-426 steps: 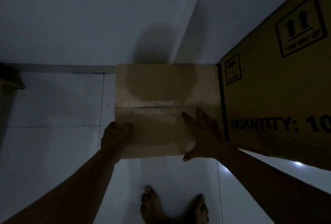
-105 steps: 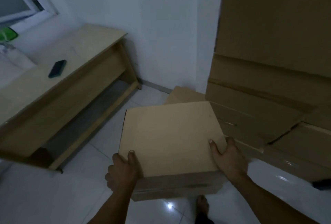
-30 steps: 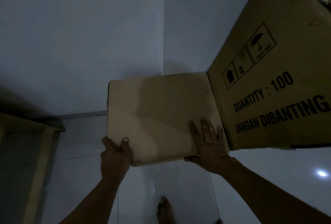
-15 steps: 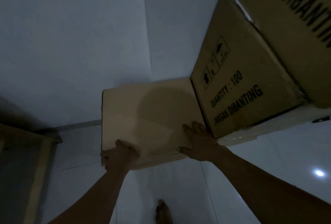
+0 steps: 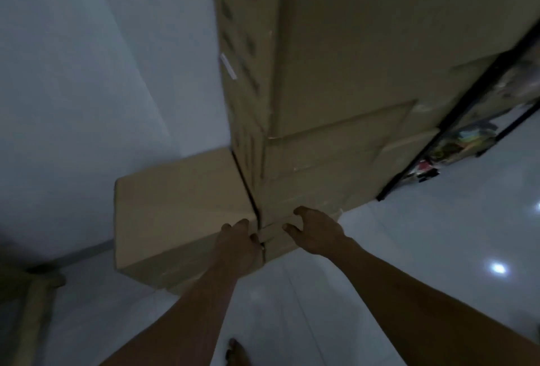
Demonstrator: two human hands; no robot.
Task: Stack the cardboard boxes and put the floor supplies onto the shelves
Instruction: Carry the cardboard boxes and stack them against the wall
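Head camera: It looks down two bare arms in a dim room.
Small box: The small plain brown cardboard box sits in the far corner of the shiny white tile floor, against the white wall.
Under it: There may be another box below it. It is too dark to be sure.
Next to it: The tall stack of big brown cardboard boxes stands just beside its right edge, with only a thin dark gap between them.
Left hand: The left hand is on the small box's near right corner, fingers bent round the edge at the gap.
Right hand: The right hand has spread fingers, and the tips touch the near edge of the lowest big box.
Around: A black metal shelf rack with bright things on it stands at the stack's right side. A wooden desk leg is at the lower left, and a bare foot is near the bottom.
Pinch risk: If the small box gets pushed tighter, the left fingers could get squeezed in the gap.
Tip risk: The stack is very tall. A hard push or pull on its lowest box could make it lean and fall.
Slide risk: If the small box sits crooked, it could slip off.
Toe risk: A falling box would land near the bare foot, and the dark makes this hard to see.
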